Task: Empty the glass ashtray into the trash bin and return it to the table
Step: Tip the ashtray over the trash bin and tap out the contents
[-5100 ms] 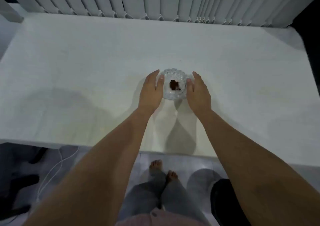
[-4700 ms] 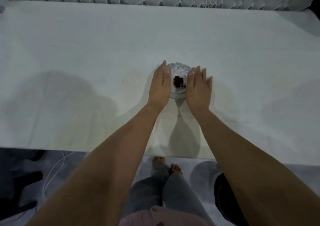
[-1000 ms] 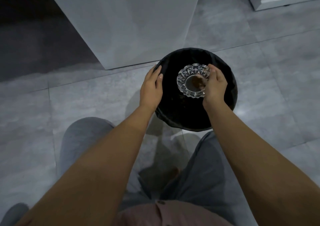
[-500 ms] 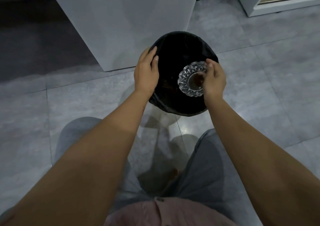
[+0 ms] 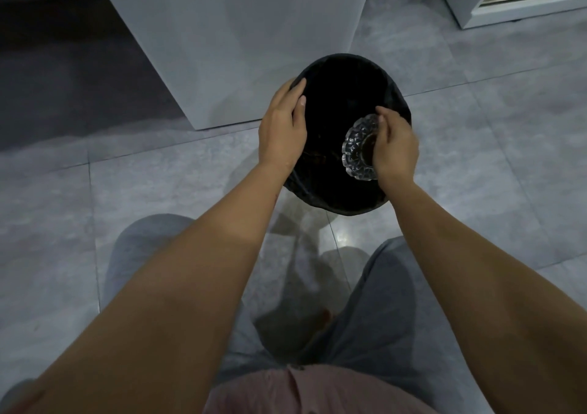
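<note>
Grey tiled floor (image 5: pixel 508 165), seen from above; pale panel of furniture (image 5: pixel 247 38) standing behind the bin, a white cabinet base (image 5: pixel 470 13) at the far right corner of the view

Right hand (image 5: pixel 395 146): fingers curled and closed on the rim of the glass ashtray (image 5: pixel 357 148), gripping its right side. Ashtray is tipped steeply, nearly on edge, its faceted underside or face turned toward the left; which of the two cannot be told. A dark patch shows at its centre. It hangs over the mouth of the trash bin (image 5: pixel 346 200), toward the bin's right edge, not resting on the rim

Left hand (image 5: pixel 282 127): loosely closed over the bin's left rim, fingers pointing away along the outside edge, thumb lying on the inner side. It holds the bin

Bin: round, black, lined with a dark bag; interior too dark to make out any contents. It sits on the floor just in front of the pale panel

Near edge of view: both bare forearms, grey trousers (image 5: pixel 381 318), a pink shirt hem (image 5: pixel 311 391)
</note>
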Available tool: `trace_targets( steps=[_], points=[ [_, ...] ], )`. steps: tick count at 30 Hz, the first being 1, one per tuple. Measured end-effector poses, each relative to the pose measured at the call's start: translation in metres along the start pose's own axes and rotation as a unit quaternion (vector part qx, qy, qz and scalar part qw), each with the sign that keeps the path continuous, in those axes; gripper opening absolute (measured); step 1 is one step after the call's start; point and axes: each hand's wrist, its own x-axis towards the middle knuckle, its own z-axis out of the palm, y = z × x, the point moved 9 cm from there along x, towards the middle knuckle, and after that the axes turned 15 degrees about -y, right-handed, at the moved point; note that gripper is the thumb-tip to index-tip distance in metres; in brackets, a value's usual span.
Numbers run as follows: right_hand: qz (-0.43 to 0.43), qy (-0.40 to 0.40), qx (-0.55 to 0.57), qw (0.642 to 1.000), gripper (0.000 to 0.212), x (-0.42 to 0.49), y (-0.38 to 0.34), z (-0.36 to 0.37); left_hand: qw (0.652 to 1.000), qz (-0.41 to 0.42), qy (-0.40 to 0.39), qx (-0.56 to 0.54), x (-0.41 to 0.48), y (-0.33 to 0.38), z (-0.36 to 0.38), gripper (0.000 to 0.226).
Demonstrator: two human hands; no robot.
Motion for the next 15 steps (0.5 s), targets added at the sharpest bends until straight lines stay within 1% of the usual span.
trace_targets(
  steps=[4,7,11,12,13,15],
  points=[
    [-0.018,-0.005,-0.031,0.999,0.036,-0.001,-0.004,0.002,1.0,-0.006,0.005,-0.012,0.0,-0.004,0.0,0.039],
    [-0.037,-0.004,-0.031,0.999,0.036,-0.001,-0.009,0.001,1.0,-0.008,0.011,-0.015,0.0,-0.005,-0.001,0.04],
    [-0.072,0.052,-0.026,0.996,0.035,-0.008,-0.022,-0.01,1.0,-0.01,0.012,-0.017,-0.002,-0.005,0.0,0.04],
    [-0.066,0.054,-0.029,0.996,0.036,-0.009,-0.022,-0.011,1.0,-0.009,0.01,-0.017,-0.002,-0.005,0.0,0.04],
    [-0.048,0.038,-0.046,0.997,0.036,-0.008,-0.019,-0.009,1.0,-0.007,0.01,-0.016,-0.003,-0.004,0.0,0.04],
    [0.009,-0.026,-0.134,0.991,0.04,-0.003,-0.005,0.001,1.0,-0.005,0.009,-0.011,-0.004,-0.003,0.001,0.04]
  ],
)
